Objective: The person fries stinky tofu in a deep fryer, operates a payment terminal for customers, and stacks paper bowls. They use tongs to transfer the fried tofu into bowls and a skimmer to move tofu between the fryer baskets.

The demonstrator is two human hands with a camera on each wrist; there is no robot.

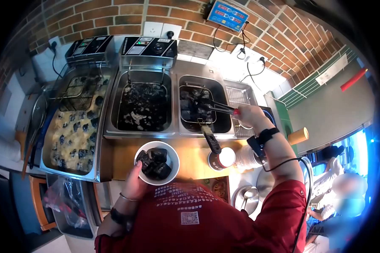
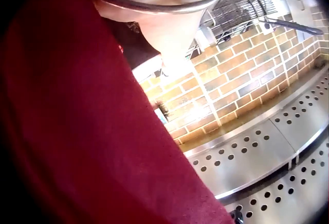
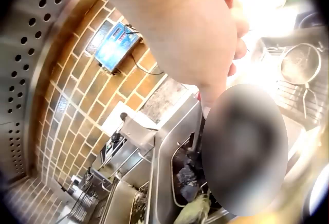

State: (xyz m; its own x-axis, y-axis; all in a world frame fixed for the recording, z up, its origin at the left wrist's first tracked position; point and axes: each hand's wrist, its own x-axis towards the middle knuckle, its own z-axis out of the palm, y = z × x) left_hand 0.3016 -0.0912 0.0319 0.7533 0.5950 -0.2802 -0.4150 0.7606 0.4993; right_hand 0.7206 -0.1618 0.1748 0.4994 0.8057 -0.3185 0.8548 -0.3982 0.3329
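Observation:
My left hand (image 1: 134, 180) grips the side of a white bowl (image 1: 177, 165), its thumb over the rim. Several black cubes of food, like black tofu (image 1: 159, 155), lie in the bowl. In my right hand (image 1: 252, 117) are metal tongs (image 1: 223, 109) with a red part at the grip. Their tips reach among dark pieces in a wire frying basket (image 1: 215, 118), which sits in the right fryer well (image 1: 229, 126). The basket's black handle (image 1: 212, 141) points toward me. In the right wrist view the right hand (image 3: 190, 39) shows from behind, and a blurred patch hides part of the tongs.
Dark oil bubbles in the middle fryer (image 1: 143, 105). At left, a long pan (image 1: 71, 135) holds black pieces in foamy liquid, a wire basket (image 1: 78, 95) over its far end. Stacked cups (image 1: 245, 158) and a lidded tub (image 1: 227, 157) stand near my right forearm. People are at far right.

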